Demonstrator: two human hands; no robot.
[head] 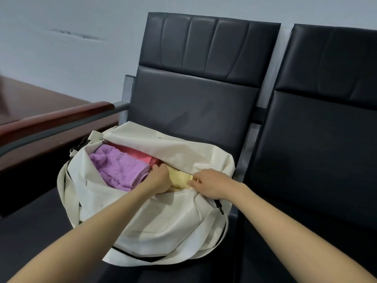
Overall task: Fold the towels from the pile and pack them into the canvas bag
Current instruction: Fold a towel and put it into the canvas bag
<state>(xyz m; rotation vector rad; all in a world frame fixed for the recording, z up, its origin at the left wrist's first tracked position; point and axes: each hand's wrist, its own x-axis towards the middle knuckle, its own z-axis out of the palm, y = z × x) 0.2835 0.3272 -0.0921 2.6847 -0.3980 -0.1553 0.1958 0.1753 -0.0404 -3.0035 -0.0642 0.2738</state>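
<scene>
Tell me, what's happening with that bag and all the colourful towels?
A person is packing towels into a cream canvas bag that lies on a dark seat. The left hand reaches into the open bag between the purple towel and the yellow towel; its fingertips are hidden. The right hand pinches the zipper edge. A pink towel lies behind the purple one.

- Illumination: dim, diffuse, cool; shadows soft-edged.
- Soft sheen on the black padded leather chair back (195,99).
- Wide-angle bowing at frame edges; left edge blurred.
</scene>
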